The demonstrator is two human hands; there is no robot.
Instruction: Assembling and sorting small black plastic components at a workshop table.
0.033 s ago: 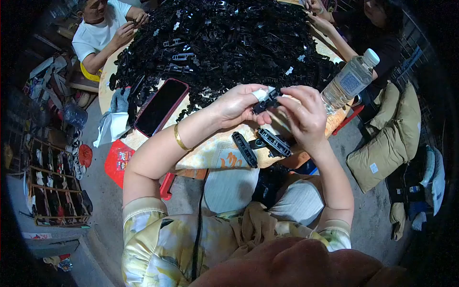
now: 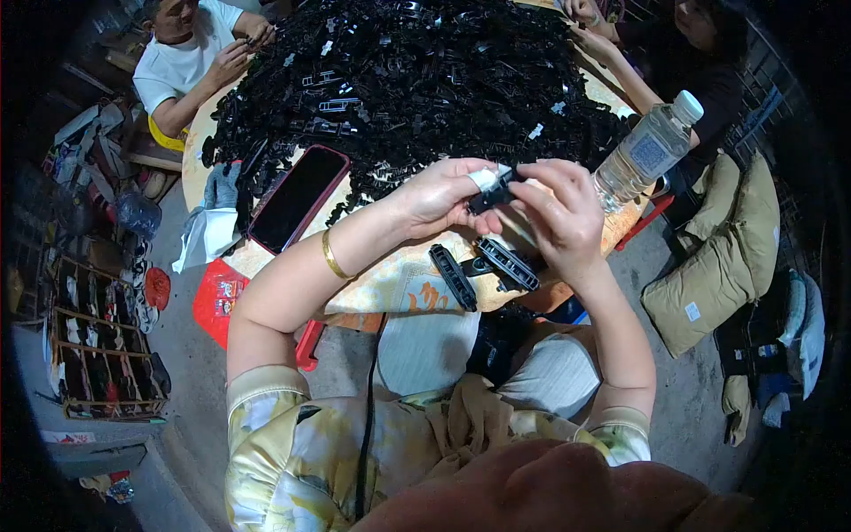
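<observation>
A small black plastic part is held above the table's near side. My left hand grips it between thumb and fingers; white tape or cloth wraps the thumb. The curled fingers of my right hand meet the part's right end, partly hiding it. Just below my hands, two long black slatted plastic parts, a left one and a right one, lie near the table's front edge. Beyond my hands spreads a big heap of black plastic pieces.
A dark-screened phone lies left of the heap. To the right stands a clear bottle with a white cap. One person works at the far left, another at the far right. Tan sacks rest on the floor at right.
The black part has turned slightly in my fingers, and my right fingers have shifted a little on it. Everything else looks the same.
</observation>
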